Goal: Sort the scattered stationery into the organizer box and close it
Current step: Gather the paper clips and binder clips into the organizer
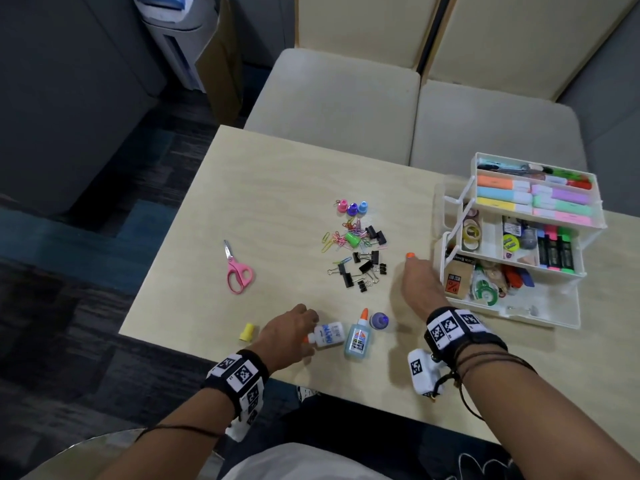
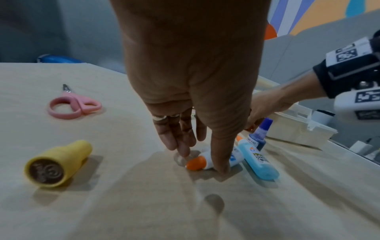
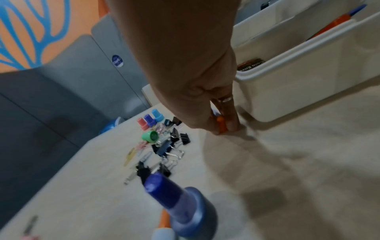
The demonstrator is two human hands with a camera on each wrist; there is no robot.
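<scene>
A white tiered organizer box [image 1: 568, 318] stands open at the table's right, its trays full of markers and tape. My left hand [image 1: 310, 332] [image 2: 202, 161] pinches a white glue bottle [image 1: 329, 336] [image 2: 205, 160] lying near the front edge, thumb on one side and fingers on the other. My right hand [image 1: 412, 263] [image 3: 223, 128] pinches a small orange piece [image 1: 410, 255] [image 3: 221, 124] just left of the box [image 3: 298, 91]. A blue glue bottle [image 1: 356, 337] [image 2: 259, 159] and a blue ink bottle [image 1: 379, 321] [image 3: 176, 203] lie between my hands.
Pink scissors [image 1: 239, 271] and a yellow stamp [image 1: 247, 332] lie at the left. Black binder clips [image 1: 363, 271], coloured paper clips [image 1: 337, 237], a green stamp [image 1: 353, 240] and three small stamps [image 1: 351, 207] fill the middle. Cushioned seats [image 1: 339, 105] stand beyond the table.
</scene>
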